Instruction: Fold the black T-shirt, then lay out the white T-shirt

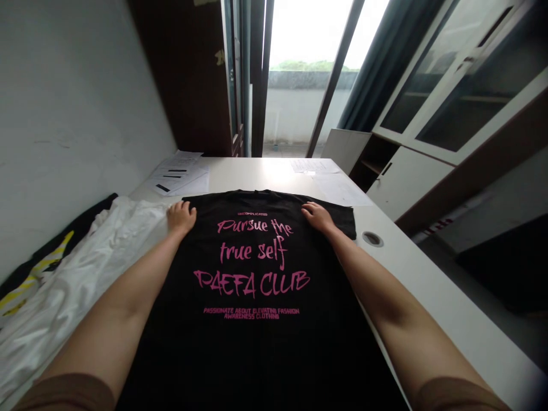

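A black T-shirt [252, 354] lies spread out, back print up, with its neckline towards the far side. Pink lettering covers its upper half, including "Pursue the true self" and "PAEFA CLUB". My left hand [181, 217] rests at the shirt's left shoulder edge, its fingers on the fabric; the sleeve on that side is mostly out of sight. On the right shoulder area lies my right hand [317, 216], fingers extended over the cloth, with the right sleeve [345, 218] spread out beyond it. Both palms face down, and the fingertips look slightly bent.
White garments [98, 251] lie heaped on the left, beside a black and yellow garment [38, 268] along the wall. Papers with black strips [175, 174] and more sheets [338, 185] lie on the white table [252, 171]. A round cable hole [372, 238] is at the right.
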